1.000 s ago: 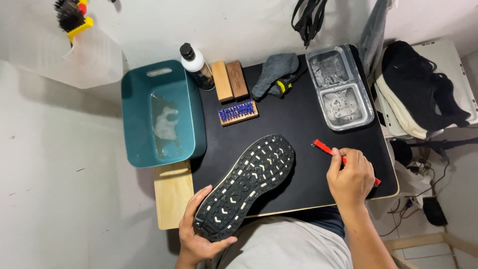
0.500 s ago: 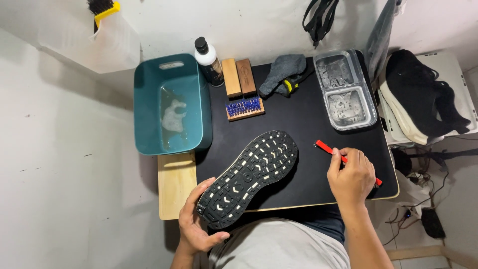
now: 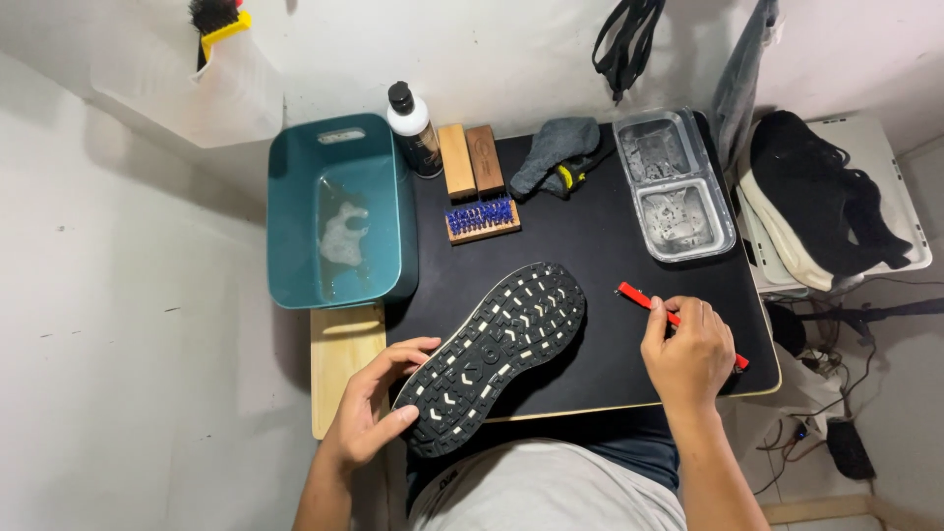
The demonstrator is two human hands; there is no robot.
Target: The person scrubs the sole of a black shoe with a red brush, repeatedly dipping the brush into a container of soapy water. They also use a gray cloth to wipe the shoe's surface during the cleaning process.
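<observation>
White walls close in around a small wooden table (image 3: 346, 366) topped by one black mat (image 3: 610, 256); every place below is told from that mat.

Off its right edge stands a white stand holding one black-and-white shoe (image 3: 821, 202). Hard against its left edge sits one teal tub (image 3: 295, 211) with a little sudsy water in it.

On the mat's near left part lies one black shoe, sole up (image 3: 497, 349). Its long axis runs on a slant, heel overhanging the mat's near edge toward the person, toe pointing to the mat's middle and far right. The left hand (image 3: 379, 413) is on it, fingers curled over the heel's outer edge and thumb pressed on the tread. The right hand (image 3: 688, 354) is well apart from the sole, to its right, so the left hand is much the nearer.

At the far right corner rests one clear two-part tray (image 3: 674, 182). Along the far edge lie one grey cloth (image 3: 556, 147), two plain wooden brushes bristles down (image 3: 470, 162), one blue-bristled brush (image 3: 482, 218) and one white bottle with a black cap (image 3: 413, 126).

Near the mat's right front, the right hand's fingers pinch one slim red tool (image 3: 634, 294), which slants parallel to no edge, its free tip pointing toward the shoe's toe.
</observation>
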